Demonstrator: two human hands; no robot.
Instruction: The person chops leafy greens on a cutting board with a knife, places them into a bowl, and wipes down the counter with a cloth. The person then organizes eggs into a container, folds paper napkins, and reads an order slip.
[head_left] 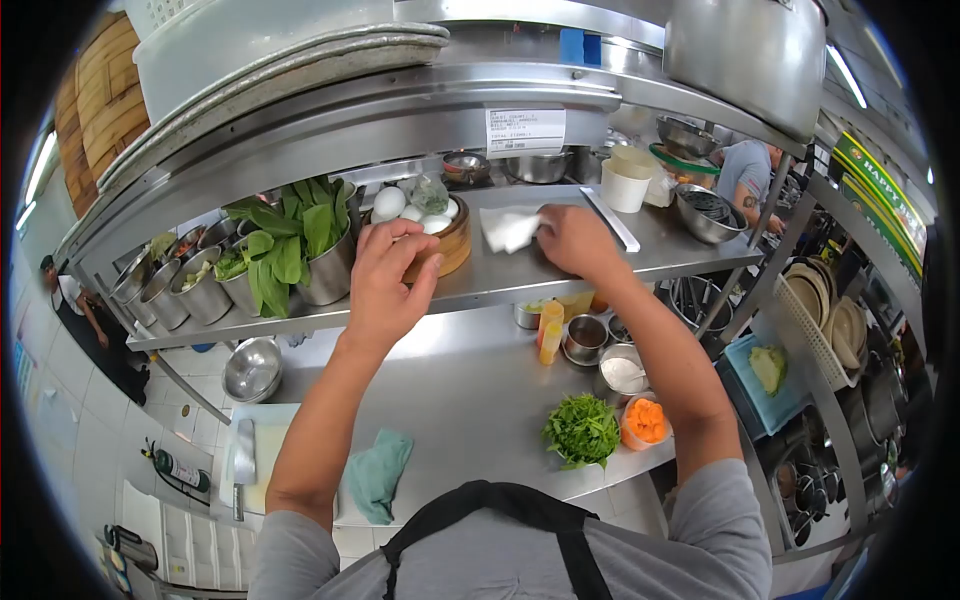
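Note:
On the raised steel shelf, a round wooden container [457, 243] holds several white eggs [390, 203] and a small clear plastic bag [430, 194]. My left hand [393, 278] is at the container's left front side, fingers apart and bent, with nothing visible in it. My right hand [580, 242] is closed on the right end of a white cloth or paper [509, 228], which lies partly on the shelf just right of the container. Left of my left hand stand steel pots, one with leafy greens [287, 240].
A white tub [625, 185] and a steel bowl [711, 214] stand at the shelf's right. Below are chopped greens [582, 430], orange pieces [646, 420], a green cloth [379, 474] and a cleaver [244, 455]. People stand at far left [85, 320] and back right [745, 170].

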